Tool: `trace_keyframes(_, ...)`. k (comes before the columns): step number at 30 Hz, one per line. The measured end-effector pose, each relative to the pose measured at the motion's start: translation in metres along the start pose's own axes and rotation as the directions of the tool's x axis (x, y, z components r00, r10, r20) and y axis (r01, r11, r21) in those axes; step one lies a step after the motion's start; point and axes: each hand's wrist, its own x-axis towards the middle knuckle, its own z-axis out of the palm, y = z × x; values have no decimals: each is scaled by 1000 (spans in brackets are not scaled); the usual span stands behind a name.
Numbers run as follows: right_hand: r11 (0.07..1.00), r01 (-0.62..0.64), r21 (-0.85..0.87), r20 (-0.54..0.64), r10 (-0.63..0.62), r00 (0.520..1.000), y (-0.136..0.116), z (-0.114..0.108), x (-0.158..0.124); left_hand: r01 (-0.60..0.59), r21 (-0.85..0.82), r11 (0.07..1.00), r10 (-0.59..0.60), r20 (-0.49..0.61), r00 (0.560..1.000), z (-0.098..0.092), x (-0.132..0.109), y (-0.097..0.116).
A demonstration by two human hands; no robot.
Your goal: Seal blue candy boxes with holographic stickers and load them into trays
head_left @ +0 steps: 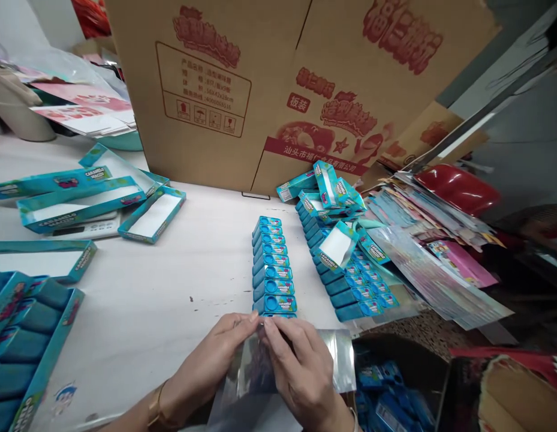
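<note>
My white worktop [206,252] supports a printed carton [273,42] at the rear. Before me runs one row of small blue boxes [274,261], with a wider block of boxes [348,291] to its right. On my left lie open blue trays [152,216], a white keypad device [98,227] and a box-filled tray [53,354].

Before you spreads a white table [210,252] bearing a few dark marks. A large cardboard carton [269,66] blocks much of your view at the far side. A pale wall [57,23] rises far left; far right, a grey wall [525,135] looks dimmer behind a slanting rail [489,90]. Speckled floor [428,327] shows right.
</note>
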Motion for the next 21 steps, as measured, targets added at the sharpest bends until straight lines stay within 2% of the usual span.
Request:
trace_keyframes(6,995,20,-101,-6,-21,1000,-4,-6,-4,-11,47,999,10,19,1000,7,-5,10)
trace_keyframes(10,993,15,-114,-14,-17,1000,-9,-9,-7,-12,44,999,8,83,996,9,-8,15)
trace_keyframes(16,981,-113,-155,23,118,993,-15,-11,-7,-58,60,997,54,69,996,11,-13,17)
trace_keyframes(21,980,-48,-194,22,53,998,-18,-19,-15,-22,35,999,18,112,994,12,-14,12)
